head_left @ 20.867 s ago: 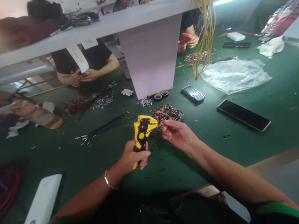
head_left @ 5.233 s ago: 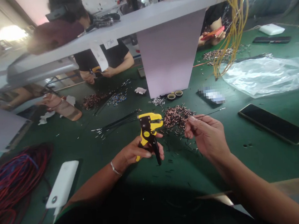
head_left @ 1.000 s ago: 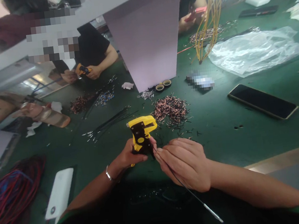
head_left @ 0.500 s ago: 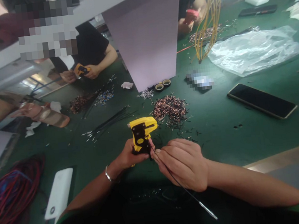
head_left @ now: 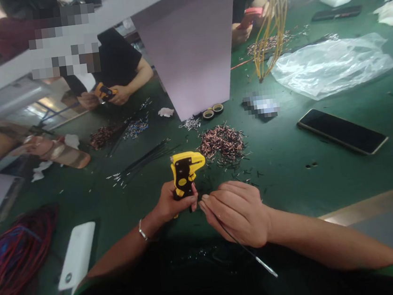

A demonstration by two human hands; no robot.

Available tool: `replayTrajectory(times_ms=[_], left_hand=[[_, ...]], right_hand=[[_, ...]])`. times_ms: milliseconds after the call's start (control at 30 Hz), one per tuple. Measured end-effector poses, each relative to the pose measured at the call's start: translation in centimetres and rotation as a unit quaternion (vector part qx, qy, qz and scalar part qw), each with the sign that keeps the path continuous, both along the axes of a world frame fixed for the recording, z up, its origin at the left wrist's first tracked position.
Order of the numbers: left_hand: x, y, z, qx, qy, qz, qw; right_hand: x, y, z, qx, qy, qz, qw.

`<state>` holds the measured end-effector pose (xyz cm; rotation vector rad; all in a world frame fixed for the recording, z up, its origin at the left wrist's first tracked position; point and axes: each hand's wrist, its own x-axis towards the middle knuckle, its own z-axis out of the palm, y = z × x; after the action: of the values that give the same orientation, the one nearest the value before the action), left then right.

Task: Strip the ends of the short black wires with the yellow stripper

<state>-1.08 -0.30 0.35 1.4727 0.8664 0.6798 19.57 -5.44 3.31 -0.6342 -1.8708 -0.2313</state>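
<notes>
Since about five seconds ago, the right hand (head_left: 237,214) has come from beside the pile (head_left: 222,142) to just beside the left hand (head_left: 174,202), and the wire (head_left: 243,245) has swung from pointing rightward to slanting down toward the wearer's body. The right thumb and fingers pinch it closed; the left fingers wrap the grip of the tool (head_left: 182,170), whose nose points right, over the near edge of the pile. The wire's long axis runs from near the tool to lower right, silver end nearest the body; whether its upper end touches the tool, I cannot tell. Under all this lies a green table (head_left: 283,194), with a phone (head_left: 342,131) to the right and a panel (head_left: 190,63) beyond.
</notes>
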Motion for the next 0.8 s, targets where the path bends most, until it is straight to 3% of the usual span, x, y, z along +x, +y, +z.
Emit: replayTrajectory(times_ms=[500,700,800], left_hand=[[0.4,-0.2,-1.0,-0.006,0.006,0.07,0.997],[0.2,0.1,-1.2,-0.076,-0.059,0.059,0.994],[0.4,0.4,-0.8,-0.142,-0.141,0.032,0.979]], right_hand=[[0.0,0.3,-0.2,-0.022,0.013,0.002,1.0],[0.0,0.9,-0.2,-0.11,0.122,0.021,0.986],[0.7,1.4,0.2,-0.209,0.231,-0.025,0.95]])
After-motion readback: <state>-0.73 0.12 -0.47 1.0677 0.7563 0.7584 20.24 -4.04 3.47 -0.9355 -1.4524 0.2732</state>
